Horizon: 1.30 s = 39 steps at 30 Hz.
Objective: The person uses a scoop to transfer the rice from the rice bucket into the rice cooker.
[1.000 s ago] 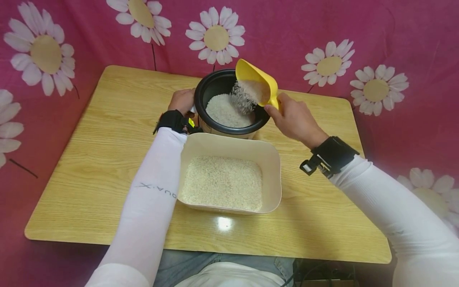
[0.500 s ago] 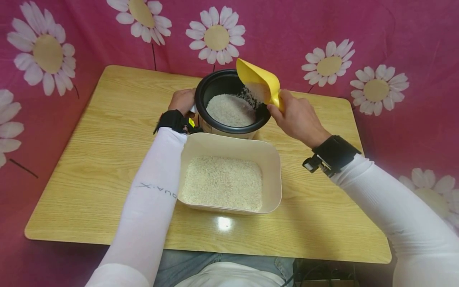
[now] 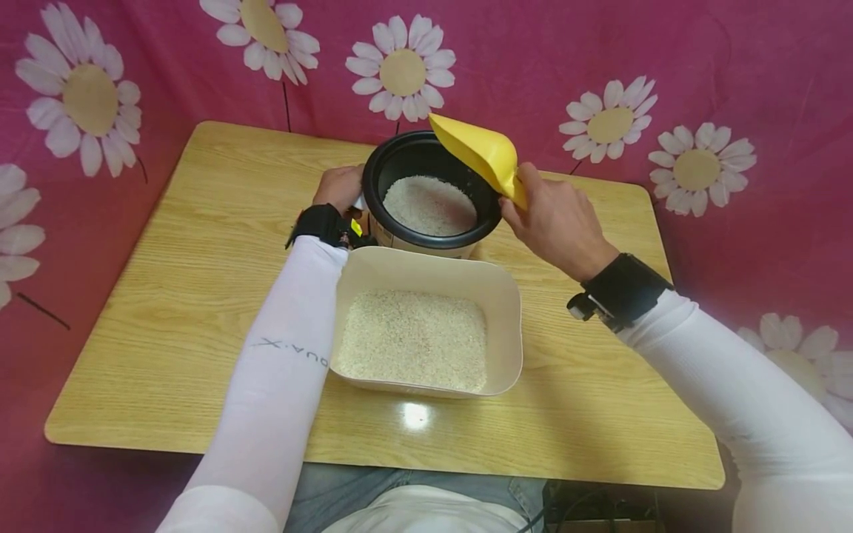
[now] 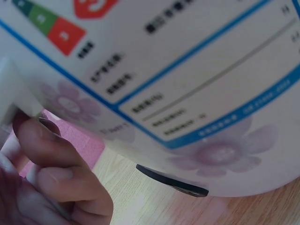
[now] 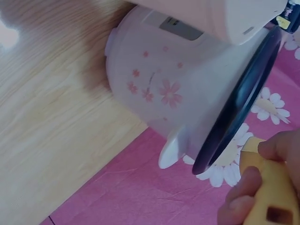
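Note:
In the head view a rice cooker point(image 3: 400, 238) with a black inner pot stands at the back of the table, white rice point(image 3: 429, 206) lying in it. My left hand point(image 3: 338, 188) grips the cooker's left side; in the left wrist view its curled fingers point(image 4: 56, 159) are at the white side handle point(image 4: 16, 91). Over the pot's right rim, my right hand point(image 3: 556, 222) holds a yellow scoop point(image 3: 483, 152) by its handle. The scoop is tipped, its back facing up, so its inside is hidden. Nearer me sits a beige bin point(image 3: 503, 326) of rice point(image 3: 416, 340).
The bin stands close in front of the cooker on the wooden table point(image 3: 173, 296). A pink cloth point(image 3: 506, 44) with daisies hangs behind and along the sides. Both wrists carry black camera straps point(image 3: 626, 289). My lap is just beyond the table's front edge.
My right hand has turned the scoop further over, its opening now facing down. The stream of rice falling into the pot has thinned away. The left hand stays put.

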Each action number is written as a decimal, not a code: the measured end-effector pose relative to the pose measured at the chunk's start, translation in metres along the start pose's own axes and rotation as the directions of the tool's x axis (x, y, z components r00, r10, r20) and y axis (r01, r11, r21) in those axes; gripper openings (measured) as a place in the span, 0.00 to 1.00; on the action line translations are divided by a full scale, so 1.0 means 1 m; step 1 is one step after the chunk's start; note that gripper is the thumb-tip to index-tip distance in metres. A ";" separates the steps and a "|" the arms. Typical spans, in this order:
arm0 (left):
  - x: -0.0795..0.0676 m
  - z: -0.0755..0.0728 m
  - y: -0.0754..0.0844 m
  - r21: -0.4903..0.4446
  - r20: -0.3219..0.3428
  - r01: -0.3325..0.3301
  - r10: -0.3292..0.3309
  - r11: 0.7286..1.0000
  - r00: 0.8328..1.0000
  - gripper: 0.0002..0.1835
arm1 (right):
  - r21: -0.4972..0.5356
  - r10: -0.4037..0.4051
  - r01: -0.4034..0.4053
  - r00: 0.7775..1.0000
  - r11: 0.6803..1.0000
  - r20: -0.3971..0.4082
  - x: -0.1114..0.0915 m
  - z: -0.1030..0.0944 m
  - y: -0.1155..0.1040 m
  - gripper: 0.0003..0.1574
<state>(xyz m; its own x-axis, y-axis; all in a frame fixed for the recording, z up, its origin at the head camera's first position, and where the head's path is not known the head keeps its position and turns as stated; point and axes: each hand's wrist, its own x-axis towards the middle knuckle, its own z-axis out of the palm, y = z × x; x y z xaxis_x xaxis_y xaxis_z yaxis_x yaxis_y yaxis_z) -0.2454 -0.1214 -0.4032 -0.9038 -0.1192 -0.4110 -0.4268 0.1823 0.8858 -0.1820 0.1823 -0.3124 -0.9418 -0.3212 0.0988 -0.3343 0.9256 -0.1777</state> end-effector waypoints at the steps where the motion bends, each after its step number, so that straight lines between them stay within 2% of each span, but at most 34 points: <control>1: 0.001 0.000 -0.001 -0.001 0.000 0.001 -0.001 1.000 1.000 0.22 | 0.008 -0.002 0.002 1.000 1.000 0.005 -0.001 -0.001 -0.001 0.24; 5: 0.003 0.001 -0.001 -0.007 -0.002 0.009 -0.009 1.000 1.000 0.22 | 0.065 -0.031 0.029 0.999 0.997 0.026 -0.008 -0.003 -0.002 0.26; 8: 0.002 0.001 -0.001 -0.002 0.001 0.010 -0.010 1.000 1.000 0.23 | 0.112 -0.100 0.097 0.995 0.989 0.026 -0.016 -0.003 -0.003 0.23; 11: 0.001 0.001 -0.001 0.012 0.005 0.000 0.000 1.000 1.000 0.23 | 0.151 -0.190 0.183 0.981 0.971 0.035 -0.025 0.000 -0.005 0.19; 14: 0.001 0.001 -0.002 0.008 -0.005 0.009 -0.009 1.000 1.000 0.22 | 0.192 -0.296 0.275 0.951 0.942 0.092 -0.034 0.003 -0.007 0.16; 17: 0.001 0.002 -0.002 -0.001 -0.022 0.024 -0.024 1.000 0.999 0.20 | 0.226 -0.391 0.350 0.905 0.909 0.167 -0.040 0.007 -0.010 0.16; 23: -0.002 0.002 0.001 -0.015 -0.023 0.038 -0.038 0.999 0.999 0.20 | 0.211 -0.497 0.456 0.839 0.864 0.220 -0.049 0.013 -0.014 0.19; 29: -0.003 0.001 0.003 -0.006 -0.014 0.036 -0.036 0.999 0.999 0.22 | 0.175 -0.554 0.526 0.791 0.832 0.259 -0.054 0.020 -0.019 0.15; 32: 0.000 0.001 0.002 0.003 -0.009 0.024 -0.023 1.000 1.000 0.21 | 0.140 -0.561 0.545 0.780 0.827 0.276 -0.057 0.024 -0.023 0.15; 39: 0.010 0.000 -0.005 0.002 -0.008 -0.005 0.005 1.000 1.000 0.19 | 0.025 -0.542 0.568 0.771 0.823 0.334 -0.063 0.027 -0.041 0.18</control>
<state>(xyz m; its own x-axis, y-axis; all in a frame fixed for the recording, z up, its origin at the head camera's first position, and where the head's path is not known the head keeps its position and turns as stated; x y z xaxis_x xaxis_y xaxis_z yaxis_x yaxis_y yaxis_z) -0.2529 -0.1231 -0.4117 -0.9058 -0.1263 -0.4044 -0.4220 0.1849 0.8875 -0.1100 0.1588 -0.3377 -0.5563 -0.8166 -0.1541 -0.8107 0.5740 -0.1150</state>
